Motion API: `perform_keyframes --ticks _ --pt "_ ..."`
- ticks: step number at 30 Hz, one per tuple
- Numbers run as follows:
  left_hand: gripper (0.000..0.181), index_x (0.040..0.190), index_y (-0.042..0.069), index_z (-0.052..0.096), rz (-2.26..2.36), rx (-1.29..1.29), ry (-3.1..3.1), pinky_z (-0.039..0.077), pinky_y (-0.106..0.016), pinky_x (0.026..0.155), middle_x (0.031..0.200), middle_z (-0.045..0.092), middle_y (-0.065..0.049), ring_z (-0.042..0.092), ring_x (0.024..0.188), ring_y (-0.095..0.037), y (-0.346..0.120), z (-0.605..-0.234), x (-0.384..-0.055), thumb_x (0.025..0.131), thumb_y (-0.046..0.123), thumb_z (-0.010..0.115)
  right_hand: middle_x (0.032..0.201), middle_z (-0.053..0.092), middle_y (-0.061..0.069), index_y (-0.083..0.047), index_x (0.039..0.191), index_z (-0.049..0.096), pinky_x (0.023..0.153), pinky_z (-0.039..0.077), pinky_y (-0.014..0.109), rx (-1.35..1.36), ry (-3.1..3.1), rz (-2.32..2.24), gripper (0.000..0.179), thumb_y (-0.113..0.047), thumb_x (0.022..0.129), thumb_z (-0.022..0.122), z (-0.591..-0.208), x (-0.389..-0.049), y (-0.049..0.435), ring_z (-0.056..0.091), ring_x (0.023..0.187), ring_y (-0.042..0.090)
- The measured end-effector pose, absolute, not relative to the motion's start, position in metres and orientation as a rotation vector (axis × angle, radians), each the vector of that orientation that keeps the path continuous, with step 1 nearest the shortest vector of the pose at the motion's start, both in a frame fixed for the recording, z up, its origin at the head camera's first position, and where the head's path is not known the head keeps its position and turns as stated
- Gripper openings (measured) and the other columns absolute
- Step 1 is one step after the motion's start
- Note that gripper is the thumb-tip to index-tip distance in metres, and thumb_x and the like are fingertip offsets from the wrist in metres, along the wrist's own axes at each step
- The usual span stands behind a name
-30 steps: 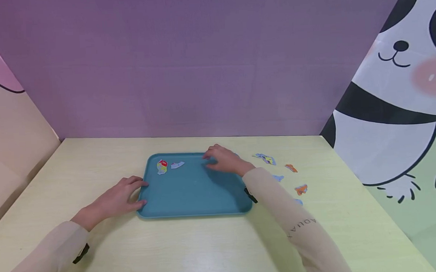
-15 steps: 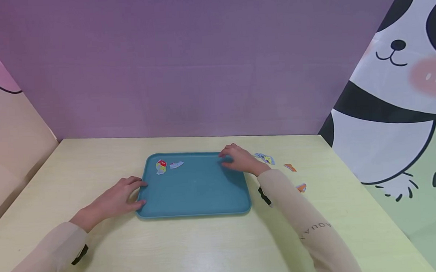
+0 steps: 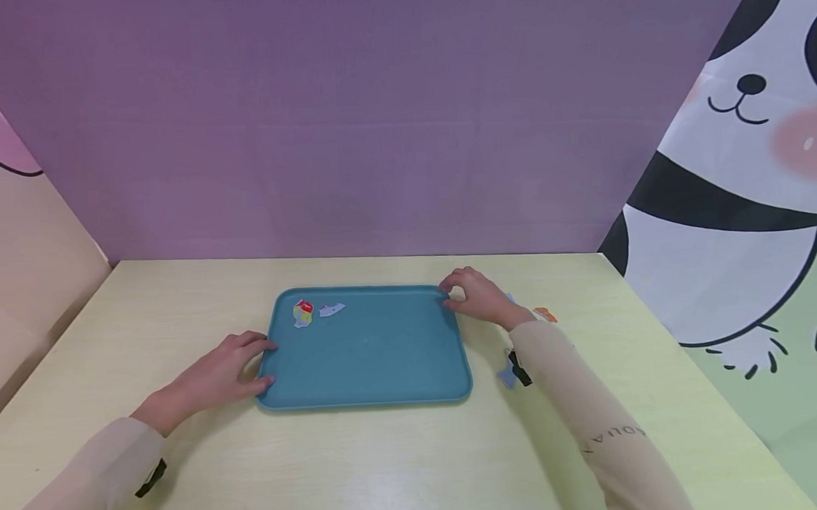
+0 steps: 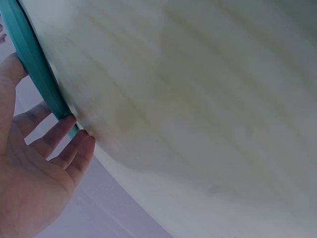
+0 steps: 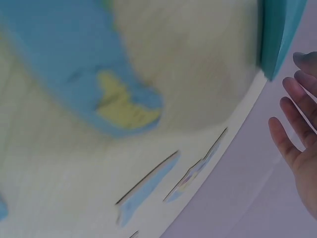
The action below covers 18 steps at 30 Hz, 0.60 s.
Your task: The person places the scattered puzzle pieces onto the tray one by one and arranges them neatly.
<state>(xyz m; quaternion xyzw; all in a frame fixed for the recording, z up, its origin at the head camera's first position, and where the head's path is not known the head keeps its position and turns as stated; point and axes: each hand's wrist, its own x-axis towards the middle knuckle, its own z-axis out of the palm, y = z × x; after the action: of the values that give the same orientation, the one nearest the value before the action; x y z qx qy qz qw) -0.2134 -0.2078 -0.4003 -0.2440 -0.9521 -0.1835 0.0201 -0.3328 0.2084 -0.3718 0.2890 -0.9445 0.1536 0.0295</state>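
Observation:
A teal tray [image 3: 365, 356] lies flat on the table. My left hand [image 3: 211, 374] rests against its left edge, fingers and thumb apart; in the left wrist view the fingertips [image 4: 69, 120] touch the rim. At the far right corner of the tray is my right hand [image 3: 477, 296], its fingers spread over the rim. Nothing shows between the right hand's fingers [image 5: 292, 91] in the right wrist view. On the tray, near the far left corner, lie a red-and-yellow cutout piece [image 3: 303, 313] and a pale blue-violet cutout piece [image 3: 332, 310].
Right of the tray, several flat cutout pieces lie on the table, among them an orange piece [image 3: 545, 314] and a blue piece [image 3: 506, 375]. My right arm covers others. A purple wall [image 3: 348, 136] stands behind the table, and a panda picture [image 3: 738, 271] is at the right.
My right hand has moved rightward from above the tray's far side to its far right corner. The left hand and the two pieces on the tray stay in place.

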Motion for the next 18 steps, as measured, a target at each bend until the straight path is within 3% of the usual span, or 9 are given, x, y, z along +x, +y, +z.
perform_keyframes --ticks 7,18 --pt "0.048 0.118 0.001 0.057 -0.572 -0.755 -2.959 0.046 -0.050 0.091 0.123 0.052 -0.018 0.048 0.111 -0.037 -0.208 -0.401 -0.214 0.080 0.028 0.067 0.101 0.064 0.015 0.002 0.105 0.064 0.090 0.044 0.045 0.834 -2.875 0.524 0.025 -0.009 0.082 0.064 -0.376 -0.336 0.232 0.054 0.100 0.032" --pt "0.048 0.118 0.001 0.057 -0.570 -0.765 -2.951 0.046 -0.050 0.090 0.122 0.052 -0.018 0.049 0.110 -0.036 -0.208 -0.401 -0.213 0.080 0.028 0.067 0.097 0.063 0.016 0.003 0.105 0.064 0.088 0.043 0.047 0.690 -2.882 0.587 0.025 -0.008 0.083 0.062 -0.383 -0.339 0.269 0.053 0.096 0.033"
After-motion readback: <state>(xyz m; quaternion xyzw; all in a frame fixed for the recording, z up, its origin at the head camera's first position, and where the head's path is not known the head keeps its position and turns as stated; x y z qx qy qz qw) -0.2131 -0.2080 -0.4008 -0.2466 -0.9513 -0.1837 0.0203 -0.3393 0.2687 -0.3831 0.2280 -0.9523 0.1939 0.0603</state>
